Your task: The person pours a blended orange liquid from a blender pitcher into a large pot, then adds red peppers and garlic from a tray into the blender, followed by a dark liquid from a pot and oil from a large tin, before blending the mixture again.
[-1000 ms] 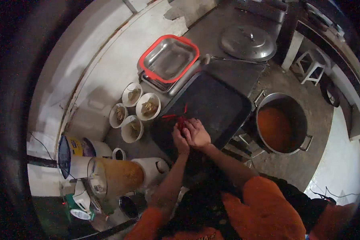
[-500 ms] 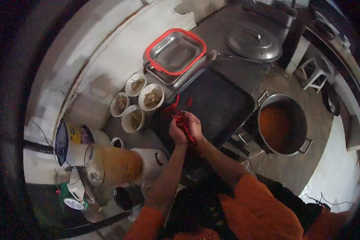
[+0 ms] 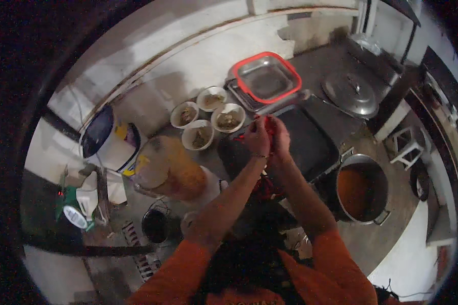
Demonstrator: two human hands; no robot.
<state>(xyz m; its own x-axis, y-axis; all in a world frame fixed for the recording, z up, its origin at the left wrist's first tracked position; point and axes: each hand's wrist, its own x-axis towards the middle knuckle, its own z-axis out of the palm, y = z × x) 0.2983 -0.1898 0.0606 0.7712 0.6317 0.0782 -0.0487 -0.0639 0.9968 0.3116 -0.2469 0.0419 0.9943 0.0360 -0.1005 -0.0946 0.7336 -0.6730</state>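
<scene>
My left hand [image 3: 257,137] and my right hand [image 3: 280,136] are close together, fingers curled round a bunch of red chillies [image 3: 269,125]. They look long and thin, perhaps dried; blur and the fingers hide most of them. Both hands are over the large black tray [image 3: 308,137], near its far left part. More red pieces [image 3: 263,189] show in the dark area below my wrists, partly covered by my forearms. Several white bowls [image 3: 197,136] with brownish dry contents stand left of the hands.
A red-rimmed metal dish [image 3: 294,76] rests on a rack beyond the tray. To the left lies a blender jug [image 3: 170,173] of orange paste, with a bucket [image 3: 104,147] and a green scale [image 3: 75,216]. On the right are a deep pot [image 3: 364,185], a lid [image 3: 348,94] and a stool [image 3: 407,147].
My head view has swung, so the surroundings sit further right and lower. Both hands have moved away from me across the tray, still closed on the red chillies.
</scene>
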